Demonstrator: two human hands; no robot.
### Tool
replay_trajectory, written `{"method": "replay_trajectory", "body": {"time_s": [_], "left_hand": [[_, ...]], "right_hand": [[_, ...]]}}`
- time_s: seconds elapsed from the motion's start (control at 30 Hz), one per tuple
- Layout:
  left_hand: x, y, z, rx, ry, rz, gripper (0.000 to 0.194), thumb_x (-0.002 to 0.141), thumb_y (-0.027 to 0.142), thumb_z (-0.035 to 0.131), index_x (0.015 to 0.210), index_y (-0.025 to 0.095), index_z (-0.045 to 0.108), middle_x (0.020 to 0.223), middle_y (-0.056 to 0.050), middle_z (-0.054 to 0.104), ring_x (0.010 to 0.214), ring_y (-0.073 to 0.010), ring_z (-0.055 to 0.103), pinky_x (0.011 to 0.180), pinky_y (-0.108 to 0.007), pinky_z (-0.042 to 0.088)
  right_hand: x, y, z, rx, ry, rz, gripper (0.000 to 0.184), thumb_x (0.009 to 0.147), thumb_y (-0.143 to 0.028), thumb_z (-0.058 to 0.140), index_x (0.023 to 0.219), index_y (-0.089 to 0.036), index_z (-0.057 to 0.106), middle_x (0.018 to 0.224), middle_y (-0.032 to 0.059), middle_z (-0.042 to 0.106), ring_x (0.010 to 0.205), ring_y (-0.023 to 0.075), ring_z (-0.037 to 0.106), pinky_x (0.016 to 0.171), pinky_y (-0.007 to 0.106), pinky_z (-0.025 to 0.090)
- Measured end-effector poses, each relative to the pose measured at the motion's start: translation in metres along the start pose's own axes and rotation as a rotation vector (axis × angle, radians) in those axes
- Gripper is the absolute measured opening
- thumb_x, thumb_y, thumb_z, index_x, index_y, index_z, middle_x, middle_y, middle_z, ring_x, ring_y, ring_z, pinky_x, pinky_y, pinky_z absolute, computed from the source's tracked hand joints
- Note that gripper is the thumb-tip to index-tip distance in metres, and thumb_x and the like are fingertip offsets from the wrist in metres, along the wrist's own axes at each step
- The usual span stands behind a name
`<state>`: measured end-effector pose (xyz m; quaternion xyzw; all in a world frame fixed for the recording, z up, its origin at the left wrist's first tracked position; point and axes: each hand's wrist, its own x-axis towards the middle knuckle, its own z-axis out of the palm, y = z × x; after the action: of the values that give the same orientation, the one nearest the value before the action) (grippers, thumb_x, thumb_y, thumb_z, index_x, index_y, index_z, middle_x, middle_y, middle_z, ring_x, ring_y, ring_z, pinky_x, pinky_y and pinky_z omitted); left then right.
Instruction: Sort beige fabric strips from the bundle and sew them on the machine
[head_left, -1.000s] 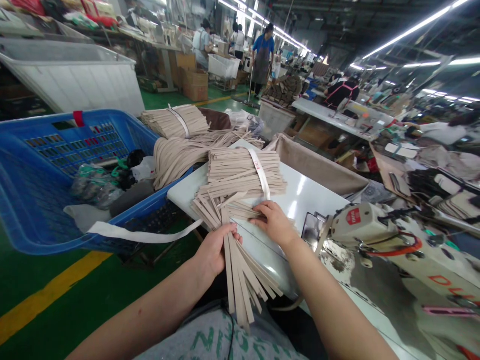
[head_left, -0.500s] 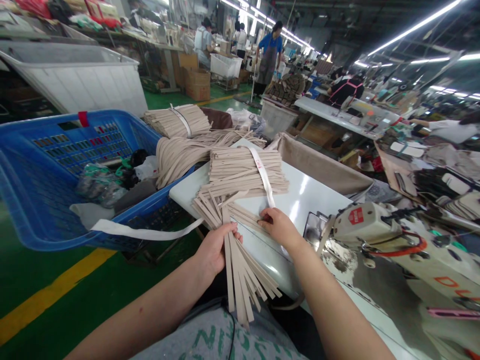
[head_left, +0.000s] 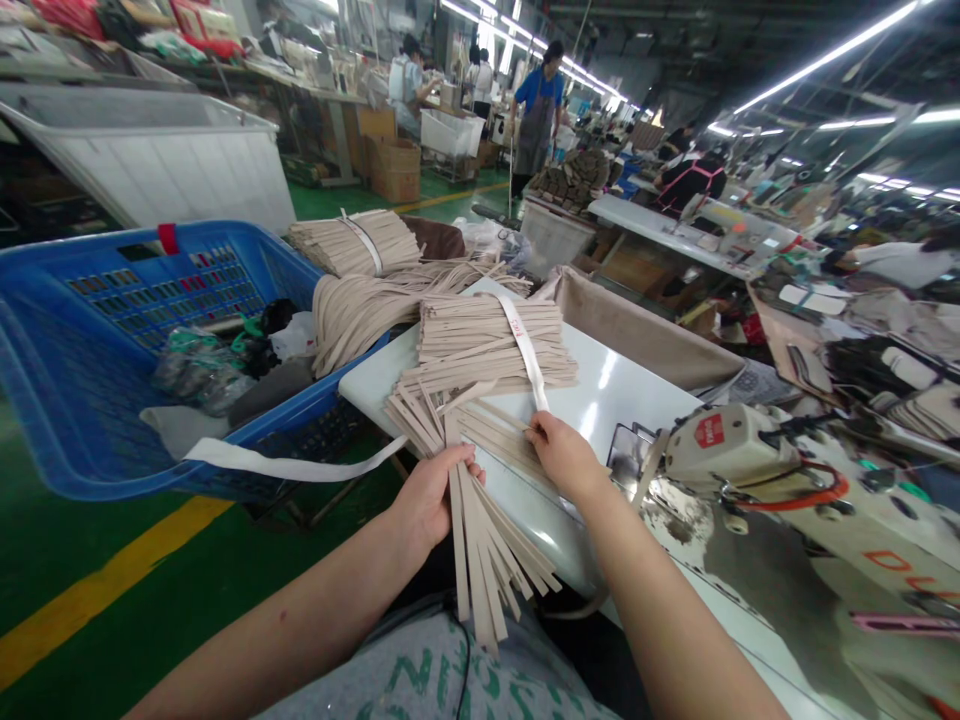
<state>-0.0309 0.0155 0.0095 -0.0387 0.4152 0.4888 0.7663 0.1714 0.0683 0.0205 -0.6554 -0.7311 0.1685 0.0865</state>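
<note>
My left hand (head_left: 435,490) is closed around a fanned bunch of beige strips (head_left: 484,560), whose loose ends hang toward my lap. Just right of it, my right hand (head_left: 566,452) has its fingers pinched on a beige strip, low over the white tabletop; other strips (head_left: 499,440) run beneath that hand. Behind both hands lies a thick stack of beige strips (head_left: 480,340). A white band (head_left: 525,345) with red writing crosses this stack, and its lower end reaches my right fingertips. Whether those fingers also touch the band, I cannot tell.
A sewing machine (head_left: 750,460) stands at right on the white table (head_left: 637,385). On the left is a blue basket (head_left: 90,400) with bags, a white ribbon (head_left: 300,465) trailing over its rim. More strip bundles (head_left: 356,243) lie behind. A person (head_left: 536,110) stands farther back.
My right hand has shifted slightly to the right and up, and the strips beside it are spread wider. My left hand keeps its hold in the same place.
</note>
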Motion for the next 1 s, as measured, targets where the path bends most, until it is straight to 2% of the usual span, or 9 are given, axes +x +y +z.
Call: {"method": "replay_trajectory", "body": {"time_s": [0.13,0.23,0.3,0.37,0.43,0.6,0.73,0.87,1.0], "left_hand": [[0.001,-0.001,-0.001,-0.003,-0.006,0.018,0.01,0.078,0.006,0.067,0.072,0.011,0.063,0.058,-0.002,0.058,0.053,-0.0117,0.057,0.063,-0.027,0.057],[0.001,-0.001,-0.001,-0.004,-0.006,0.01,0.01,0.078,0.006,0.068,0.072,0.011,0.063,0.057,-0.002,0.058,0.053,-0.0122,0.057,0.063,-0.027,0.057],[0.001,-0.001,-0.001,-0.002,-0.004,0.004,0.009,0.078,0.006,0.067,0.071,0.011,0.063,0.057,-0.002,0.058,0.053,-0.0124,0.058,0.062,-0.026,0.056],[0.001,-0.001,-0.001,0.004,-0.005,-0.001,0.009,0.078,0.007,0.067,0.071,0.011,0.063,0.057,-0.003,0.058,0.053,-0.0125,0.058,0.061,-0.026,0.056],[0.001,-0.001,0.0,0.013,-0.006,-0.003,0.01,0.079,0.008,0.067,0.071,0.011,0.062,0.056,-0.003,0.058,0.053,-0.0127,0.058,0.06,-0.026,0.055],[0.0,-0.001,0.001,0.001,0.007,0.011,0.011,0.078,0.006,0.067,0.07,0.011,0.062,0.056,-0.002,0.057,0.052,-0.0116,0.056,0.061,-0.026,0.055],[0.001,-0.001,0.001,-0.003,-0.002,0.013,0.01,0.079,0.007,0.067,0.071,0.01,0.062,0.057,-0.002,0.058,0.052,-0.0115,0.056,0.062,-0.026,0.056],[0.001,-0.001,0.0,0.001,0.013,0.023,0.011,0.078,0.005,0.067,0.07,0.01,0.062,0.057,-0.002,0.057,0.052,-0.0113,0.056,0.063,-0.027,0.057],[0.002,-0.002,-0.001,0.01,-0.005,0.031,0.011,0.078,0.006,0.069,0.071,0.011,0.062,0.058,-0.002,0.058,0.052,-0.0113,0.056,0.064,-0.027,0.057]], "right_hand": [[-0.005,-0.006,-0.01,-0.187,0.031,-0.009,0.016,0.099,-0.023,0.049,0.11,-0.021,0.06,0.103,0.0079,0.069,0.086,0.0204,0.063,0.072,0.029,0.037],[-0.008,-0.007,-0.012,-0.114,0.016,0.015,0.021,0.096,-0.03,0.059,0.114,-0.019,0.061,0.106,0.0086,0.067,0.089,0.02,0.063,0.076,0.028,0.04],[-0.01,-0.008,-0.012,-0.054,-0.023,0.021,0.029,0.089,-0.038,0.069,0.11,-0.019,0.063,0.106,0.008,0.064,0.091,0.0197,0.062,0.078,0.027,0.042],[-0.011,-0.007,-0.011,-0.032,-0.07,0.016,0.032,0.081,-0.039,0.077,0.103,-0.019,0.065,0.105,0.0068,0.063,0.091,0.0191,0.061,0.078,0.027,0.042],[-0.011,-0.007,-0.009,-0.031,-0.099,0.02,0.025,0.078,-0.032,0.078,0.095,-0.019,0.066,0.1,0.0052,0.063,0.089,0.0181,0.061,0.077,0.026,0.042],[-0.009,-0.005,-0.008,0.044,-0.159,0.067,0.007,0.079,-0.02,0.071,0.081,-0.019,0.064,0.083,0.0012,0.066,0.076,0.0153,0.06,0.069,0.024,0.039],[-0.006,-0.005,-0.007,0.043,-0.162,0.079,0.006,0.08,-0.019,0.069,0.076,-0.019,0.064,0.077,0.0013,0.065,0.071,0.0153,0.058,0.065,0.024,0.038],[-0.007,-0.008,-0.007,0.025,-0.135,0.057,0.01,0.08,-0.017,0.068,0.072,-0.019,0.062,0.084,0.0036,0.065,0.077,0.0156,0.058,0.069,0.024,0.039],[-0.011,-0.012,-0.014,-0.045,-0.081,0.003,0.005,0.083,-0.02,0.064,0.077,-0.02,0.063,0.082,0.0034,0.065,0.078,0.0168,0.058,0.069,0.024,0.037]]}}
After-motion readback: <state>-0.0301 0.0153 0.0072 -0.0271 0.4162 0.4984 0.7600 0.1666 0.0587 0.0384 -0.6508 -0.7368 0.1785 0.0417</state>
